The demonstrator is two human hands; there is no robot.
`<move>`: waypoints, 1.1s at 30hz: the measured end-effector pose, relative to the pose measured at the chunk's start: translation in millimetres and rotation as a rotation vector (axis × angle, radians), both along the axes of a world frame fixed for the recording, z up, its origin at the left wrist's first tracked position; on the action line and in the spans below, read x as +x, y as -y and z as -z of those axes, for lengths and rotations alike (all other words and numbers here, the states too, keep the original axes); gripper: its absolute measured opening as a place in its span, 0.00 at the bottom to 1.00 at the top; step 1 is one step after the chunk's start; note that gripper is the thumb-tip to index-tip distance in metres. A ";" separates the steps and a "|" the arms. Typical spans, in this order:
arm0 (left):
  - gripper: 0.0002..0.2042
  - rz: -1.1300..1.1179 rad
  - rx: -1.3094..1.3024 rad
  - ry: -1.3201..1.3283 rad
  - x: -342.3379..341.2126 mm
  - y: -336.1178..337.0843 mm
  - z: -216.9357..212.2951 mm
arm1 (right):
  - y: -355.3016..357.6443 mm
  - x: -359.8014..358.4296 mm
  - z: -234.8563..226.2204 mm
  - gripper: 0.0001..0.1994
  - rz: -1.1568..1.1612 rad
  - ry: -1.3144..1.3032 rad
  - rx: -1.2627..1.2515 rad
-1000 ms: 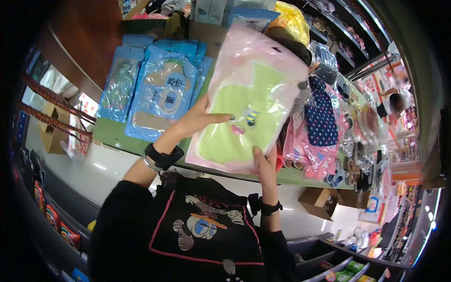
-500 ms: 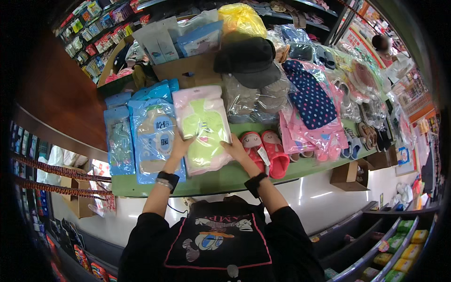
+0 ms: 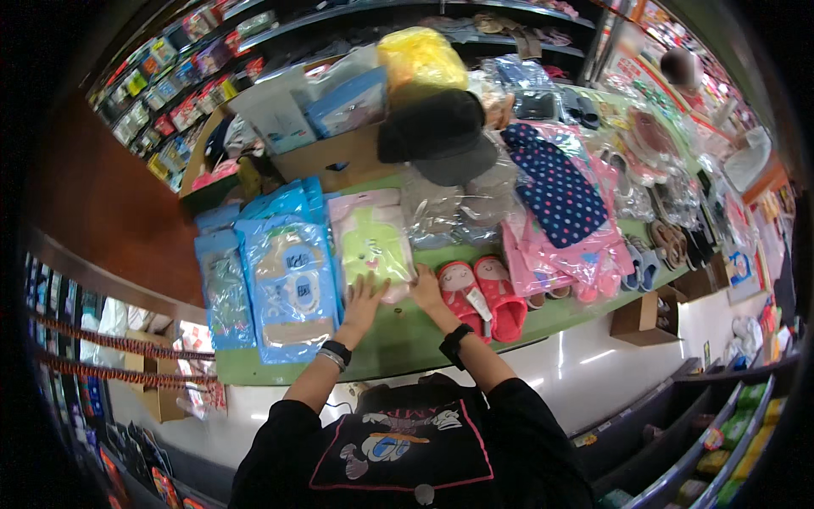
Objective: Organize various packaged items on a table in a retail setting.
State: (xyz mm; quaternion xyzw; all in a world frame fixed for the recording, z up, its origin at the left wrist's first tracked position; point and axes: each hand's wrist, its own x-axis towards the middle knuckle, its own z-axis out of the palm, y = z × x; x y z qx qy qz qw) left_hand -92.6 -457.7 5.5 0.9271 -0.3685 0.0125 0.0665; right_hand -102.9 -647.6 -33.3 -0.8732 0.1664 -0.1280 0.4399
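On the green table (image 3: pixel 405 335), head view: a pink-and-green bag (image 3: pixel 371 236) is laid flat, just right of the big blue bag (image 3: pixel 292 293) and near the red slippers (image 3: pixel 485 299). Judging by looks it'd be pretty light and floppy, soft inside with not much to break, though the shiny plastic might be kinda slippery. Probably best held by both side edges, or pinched at the lower corners. As for hands, the left hand (image 3: pixel 362 307) is relaxed, fingers spread over the bag's lower end, nothing clenched. The right hand (image 3: pixel 428 294) is loosely curled by the lower right corner; whether the edge is actually pinched can't be told
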 end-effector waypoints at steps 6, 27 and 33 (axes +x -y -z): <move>0.27 -0.091 0.015 -0.095 49.9 5.1 2.4 | 9.2 -19.7 -43.9 0.19 -0.106 0.169 0.008; 0.21 -0.055 -0.504 -0.430 -14.6 38.2 -82.9 | 344.5 -53.5 -164.1 0.13 0.645 0.323 0.815; 0.19 -0.062 -0.606 -0.410 -12.9 41.1 -115.7 | 276.4 -56.0 -252.1 0.21 0.454 0.488 0.253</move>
